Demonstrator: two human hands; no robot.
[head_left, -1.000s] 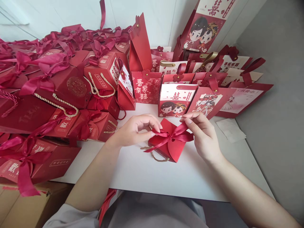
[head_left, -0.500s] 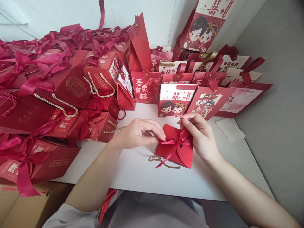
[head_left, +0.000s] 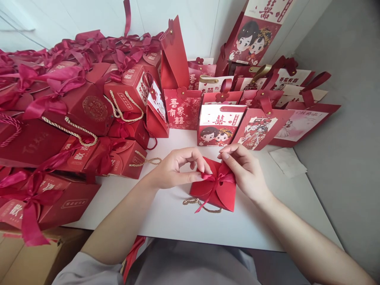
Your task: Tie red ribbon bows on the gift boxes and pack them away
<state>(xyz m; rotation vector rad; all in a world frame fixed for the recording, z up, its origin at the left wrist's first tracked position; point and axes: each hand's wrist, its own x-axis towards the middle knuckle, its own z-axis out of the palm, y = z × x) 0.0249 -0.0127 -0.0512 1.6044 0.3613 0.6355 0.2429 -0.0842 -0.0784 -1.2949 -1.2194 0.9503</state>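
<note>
A small red gift box (head_left: 227,200) rests on the white table, with a rope handle (head_left: 214,209) along its near side. Across its top runs a dark pink ribbon (head_left: 214,183) tied in a bow, one tail hanging toward the near edge. My left hand (head_left: 184,168) pinches the bow's left loop between thumb and forefinger. At the box's right side my right hand (head_left: 242,170) has its thumb and forefinger together at the upper right of the bow; it seems to touch the ribbon, but what lies between the fingertips is hidden.
Many red boxes with ribbons (head_left: 80,107) are piled at the left. Printed gift bags (head_left: 221,126) stand behind my hands. A white tissue (head_left: 287,161) lies at the right, near the grey wall (head_left: 341,118). A cardboard box (head_left: 32,257) is at the lower left.
The box has shifted slightly left, and my right hand has moved left with it. My left fingers have moved a little right, over the bow's left loop.
</note>
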